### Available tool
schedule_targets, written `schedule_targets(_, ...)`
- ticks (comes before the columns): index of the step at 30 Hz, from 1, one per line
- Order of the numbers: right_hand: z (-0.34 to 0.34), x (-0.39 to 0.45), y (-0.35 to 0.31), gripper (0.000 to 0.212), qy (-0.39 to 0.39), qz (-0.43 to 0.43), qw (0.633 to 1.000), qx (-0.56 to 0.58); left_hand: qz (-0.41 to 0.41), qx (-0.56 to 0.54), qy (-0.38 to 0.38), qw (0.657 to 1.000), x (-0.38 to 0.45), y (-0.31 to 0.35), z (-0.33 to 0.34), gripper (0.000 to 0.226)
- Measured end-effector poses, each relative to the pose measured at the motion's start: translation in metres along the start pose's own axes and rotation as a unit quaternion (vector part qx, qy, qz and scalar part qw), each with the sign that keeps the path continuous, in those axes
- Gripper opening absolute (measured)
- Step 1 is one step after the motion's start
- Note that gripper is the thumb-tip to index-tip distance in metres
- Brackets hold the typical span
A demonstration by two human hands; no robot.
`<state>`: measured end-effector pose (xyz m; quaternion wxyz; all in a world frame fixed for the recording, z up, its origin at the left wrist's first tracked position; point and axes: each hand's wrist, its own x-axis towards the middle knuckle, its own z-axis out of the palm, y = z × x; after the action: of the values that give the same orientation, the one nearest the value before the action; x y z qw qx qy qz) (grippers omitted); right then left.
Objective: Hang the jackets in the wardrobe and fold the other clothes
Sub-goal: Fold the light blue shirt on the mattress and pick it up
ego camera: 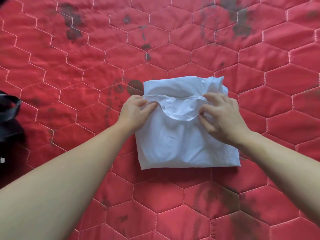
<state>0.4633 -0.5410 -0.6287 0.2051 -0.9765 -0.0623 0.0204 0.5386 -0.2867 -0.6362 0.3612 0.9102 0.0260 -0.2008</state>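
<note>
Left hand: fingers curled, thumb and fingertips pinching the left end of the neckline of a white shirt. A small loop of the collar band sits under the fingertips.

Right hand: fingers bent over the right end of the same neckline, thumb tucked against the cloth, gripping the collar edge. Fingertips press into the fabric.

Both hands lie on top of the shirt, one at each side of the round neck opening, well apart from each other. Bare forearms run back toward the lower corners of the view.

Shirt: folded into a rough rectangle, several layers thick, neckline facing up. A further layer of white cloth shows beyond the collar, bunched at its far right corner. Near edge of the fold is straight and flat.

It lies on a red quilt stitched in a hexagon pattern, with dark grey smudges scattered over it. No edge of the quilt shows; the shirt sits a little right of the middle of the visible part.

Dark cloth, black, lies bunched at the left edge of the view, well apart from the shirt. What kind of garment it is cannot be told.
</note>
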Motion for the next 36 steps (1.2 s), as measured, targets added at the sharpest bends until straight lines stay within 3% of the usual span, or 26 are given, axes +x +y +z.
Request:
schedule_targets(3, -0.006, 0.008, 0.008, 0.013, 0.023, 0.068, 0.996, 0.061, -0.047, -0.084, 0.013, 0.995, 0.002, 0.002, -0.002, 0.041)
schedule_targets(7, -0.009, 0.011, 0.026, 0.024, -0.027, 0.124, 0.988, 0.088, -0.091, -0.152, 0.022, 0.984, 0.004, 0.000, 0.000, 0.031)
schedule_targets(13, -0.015, 0.010, 0.026, 0.051, -0.113, 0.120, 0.983, 0.079, -0.136, -0.287, -0.008, 0.948, 0.008, 0.003, 0.001, 0.007)
schedule_targets(15, -0.015, 0.007, 0.024, 0.049, -0.137, 0.116, 0.981, 0.078, -0.141, -0.294, -0.016, 0.945, 0.008, 0.003, 0.001, 0.012)
schedule_targets(18, -0.020, 0.008, 0.019, 0.033, -0.120, 0.115, 0.982, 0.088, -0.149, -0.351, -0.088, 0.920, 0.007, 0.009, -0.006, 0.037)
schedule_targets(22, -0.048, 0.020, 0.000, 0.019, -0.092, 0.036, 0.982, 0.162, -0.120, -0.430, -0.264, 0.855, 0.005, 0.017, -0.022, 0.021)
schedule_targets(24, -0.065, 0.037, -0.005, 0.016, -0.084, 0.023, 0.972, 0.216, -0.097, -0.466, -0.280, 0.834, 0.011, 0.021, -0.027, 0.022)
schedule_targets(26, -0.072, 0.058, -0.002, 0.015, -0.066, 0.034, 0.968, 0.239, -0.087, -0.481, -0.227, 0.842, 0.025, 0.030, -0.026, 0.028)
schedule_targets(30, -0.044, 0.088, 0.019, 0.020, -0.036, 0.098, 0.977, 0.188, -0.151, -0.353, -0.010, 0.923, 0.054, 0.034, -0.007, 0.020)
schedule_targets(36, -0.001, 0.081, 0.054, 0.007, -0.026, 0.157, 0.981, 0.110, -0.136, -0.228, 0.062, 0.962, 0.061, 0.015, 0.011, 0.014)
